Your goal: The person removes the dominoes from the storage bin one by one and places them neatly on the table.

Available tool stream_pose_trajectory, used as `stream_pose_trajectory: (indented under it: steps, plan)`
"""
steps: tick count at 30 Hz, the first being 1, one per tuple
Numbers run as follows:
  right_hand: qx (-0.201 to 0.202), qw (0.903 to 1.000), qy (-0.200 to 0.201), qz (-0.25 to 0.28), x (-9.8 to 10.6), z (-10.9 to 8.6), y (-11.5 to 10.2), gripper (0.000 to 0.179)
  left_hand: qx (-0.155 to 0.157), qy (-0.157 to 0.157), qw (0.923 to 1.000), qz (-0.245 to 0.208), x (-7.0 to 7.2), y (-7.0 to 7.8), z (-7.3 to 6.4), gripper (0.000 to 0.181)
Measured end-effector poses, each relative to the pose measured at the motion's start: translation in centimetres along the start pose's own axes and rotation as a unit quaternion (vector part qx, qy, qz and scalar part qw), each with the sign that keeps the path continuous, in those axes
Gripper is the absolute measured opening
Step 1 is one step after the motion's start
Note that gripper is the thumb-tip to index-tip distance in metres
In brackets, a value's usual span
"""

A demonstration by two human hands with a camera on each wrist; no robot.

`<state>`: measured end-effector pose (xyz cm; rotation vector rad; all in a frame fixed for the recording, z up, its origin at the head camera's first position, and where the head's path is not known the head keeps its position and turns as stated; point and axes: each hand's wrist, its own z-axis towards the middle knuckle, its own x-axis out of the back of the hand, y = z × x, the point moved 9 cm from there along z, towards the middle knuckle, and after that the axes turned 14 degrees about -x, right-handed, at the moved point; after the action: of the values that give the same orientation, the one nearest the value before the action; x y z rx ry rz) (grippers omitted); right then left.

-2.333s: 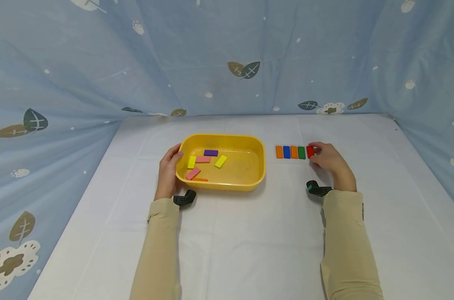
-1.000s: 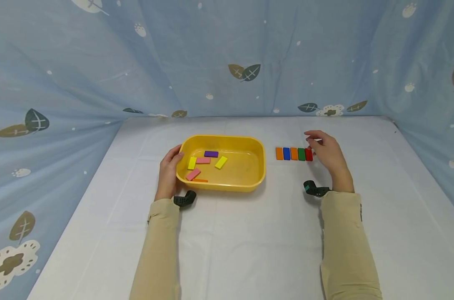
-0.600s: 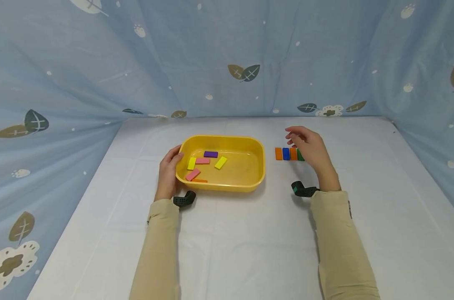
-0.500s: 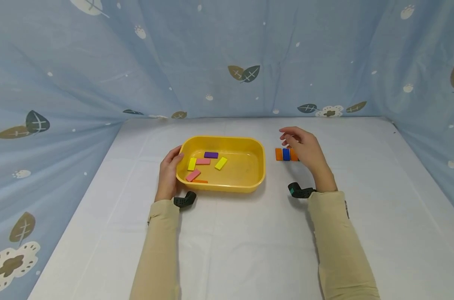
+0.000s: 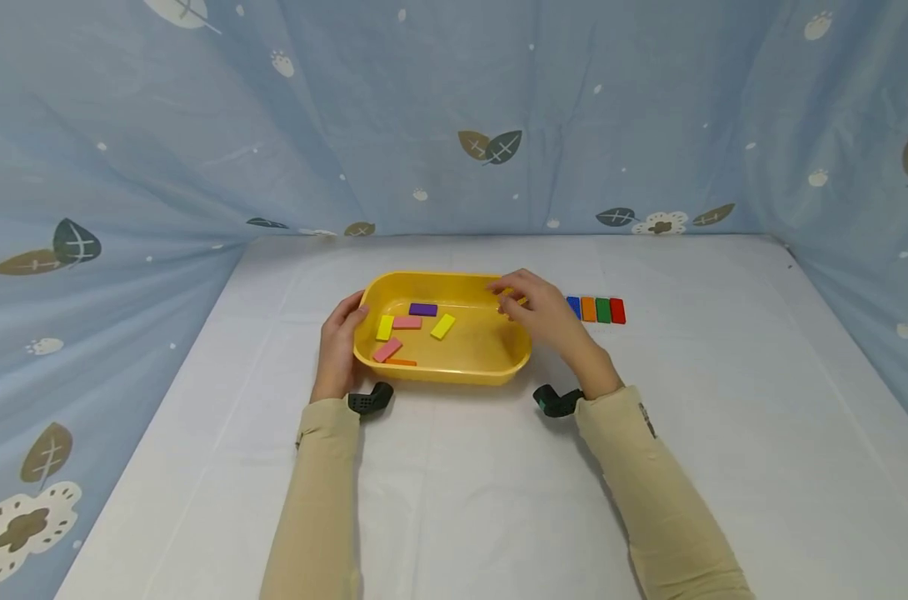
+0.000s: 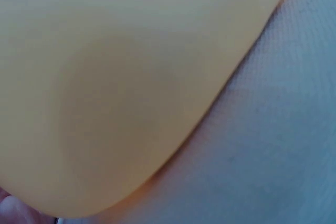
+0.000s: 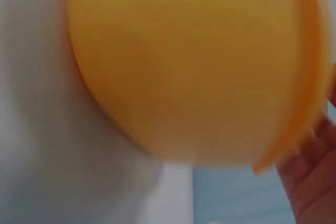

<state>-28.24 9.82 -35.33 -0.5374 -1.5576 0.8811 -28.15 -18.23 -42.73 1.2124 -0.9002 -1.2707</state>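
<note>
A yellow plastic basin [image 5: 439, 377] stands on the table with several flat domino-like blocks in it. My left hand [image 5: 337, 348] grips its left end, thumb at the rim; in the left wrist view the basin wall [image 6: 131, 103] fills most of the picture. Over the basin's right end hovers my right hand [image 5: 547, 317], fingers loosely bent and holding nothing. Inside lie a purple block [image 5: 422, 309], two yellow blocks, two pink blocks and an orange block [image 5: 401, 362]. In the right wrist view the right hand [image 7: 315, 171] is beside the basin's rim.
Right of the basin is a row of blocks: blue [image 5: 574, 307], orange [image 5: 589, 309], green [image 5: 603, 310] and red [image 5: 617, 311]; the row's left end is hidden behind my right hand. Blue patterned cloth [image 5: 394, 108] hangs behind the white table [image 5: 461, 492].
My right hand has let go of the red block, which now sits against the green one, and has moved left over the row to the basin. The left hand stays put.
</note>
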Motion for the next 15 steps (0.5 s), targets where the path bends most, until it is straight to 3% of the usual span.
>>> stream_pose_trajectory:
  steps: [4,10,12,15]
  plan:
    - [0.005,0.9956,-0.02,-0.092,-2.6,-0.2,-1.2,0.027,0.003,-0.002,1.0,0.002,-0.1,0.0,-0.1,0.037]
    - [-0.02,0.9703,-0.02,-0.24,-5.4,-1.0,-2.4,0.037,-0.005,-0.005,0.9999,0.014,-0.1,0.3,0.1,0.036]
    - [-0.018,0.9658,-0.031,-0.257,-6.3,-1.3,-2.8,0.04,-0.008,-0.006,0.9998,0.018,0.0,0.3,0.1,0.036]
    - [-0.002,0.9662,-0.056,-0.252,-7.6,-1.7,-3.5,0.043,-0.008,-0.004,0.9998,0.018,0.1,0.3,0.1,0.037]
